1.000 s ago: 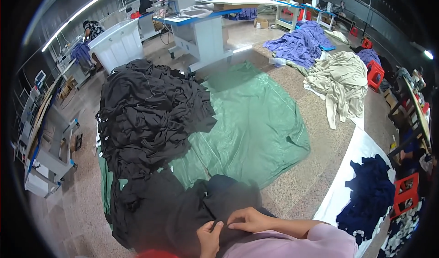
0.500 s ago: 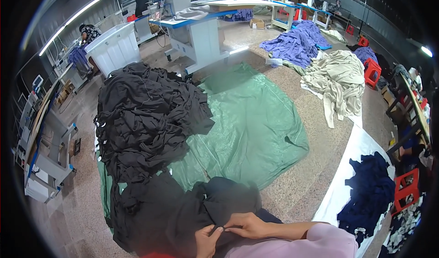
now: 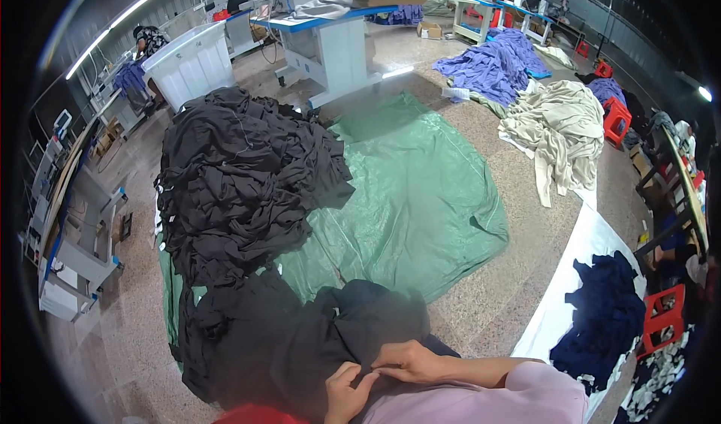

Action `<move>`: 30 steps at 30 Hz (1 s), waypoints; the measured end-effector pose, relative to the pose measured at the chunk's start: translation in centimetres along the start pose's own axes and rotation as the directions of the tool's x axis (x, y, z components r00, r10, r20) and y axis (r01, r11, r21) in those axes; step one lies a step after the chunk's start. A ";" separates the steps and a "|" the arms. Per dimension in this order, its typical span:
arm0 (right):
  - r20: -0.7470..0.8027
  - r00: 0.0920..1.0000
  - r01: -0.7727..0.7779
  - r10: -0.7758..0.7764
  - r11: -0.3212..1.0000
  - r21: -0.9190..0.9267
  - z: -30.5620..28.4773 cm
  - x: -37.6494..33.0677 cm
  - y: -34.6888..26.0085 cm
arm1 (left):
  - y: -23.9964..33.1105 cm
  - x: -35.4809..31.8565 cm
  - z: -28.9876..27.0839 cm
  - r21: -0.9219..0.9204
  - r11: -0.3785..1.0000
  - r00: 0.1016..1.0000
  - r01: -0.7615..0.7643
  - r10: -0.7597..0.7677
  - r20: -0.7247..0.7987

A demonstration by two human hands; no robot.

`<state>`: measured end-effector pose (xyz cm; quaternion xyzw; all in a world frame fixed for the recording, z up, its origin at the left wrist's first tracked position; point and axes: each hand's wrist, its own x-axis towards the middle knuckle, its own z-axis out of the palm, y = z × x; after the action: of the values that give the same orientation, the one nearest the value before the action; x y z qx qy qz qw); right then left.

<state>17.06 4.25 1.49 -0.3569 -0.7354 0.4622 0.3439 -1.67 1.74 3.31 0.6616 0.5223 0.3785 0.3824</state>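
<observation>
A dark grey cloth garment (image 3: 315, 353) lies spread across my lap. My left hand (image 3: 345, 390) is closed in a pinch at its edge, close to my body. Right beside it, my right hand (image 3: 409, 362) pinches the same cloth, its fingertips almost meeting those of the left. The bit of fabric between the fingertips is mostly hidden. The garment runs leftward into more dark cloth, and a big heap of dark grey garments (image 3: 240, 176) rises beyond it.
A green sheet (image 3: 405, 199) covers the floor ahead. Purple cloth (image 3: 492, 63), cream cloth (image 3: 556, 127) and navy pieces (image 3: 601, 319) are piled to the right, near red stools (image 3: 661, 319). A white bin (image 3: 191, 63) and a worktable (image 3: 338, 45) stand behind the dark heap.
Both hands have stayed close together at the cloth, with the left hand's fingers shifting slightly upward and right. The view has tilted a little, and more red shows at the lower edge.
</observation>
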 end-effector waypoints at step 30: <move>-0.408 0.653 0.544 -0.638 0.019 0.839 -18.0 -2.4 -10.1 | 3.3 0.6 -6.1 0.287 0.932 0.824 -0.223 0.023 0.565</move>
<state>31.21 6.81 16.50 0.2640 -0.4255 0.6168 0.6073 -5.73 2.43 8.94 0.8312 0.4021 0.0992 0.3709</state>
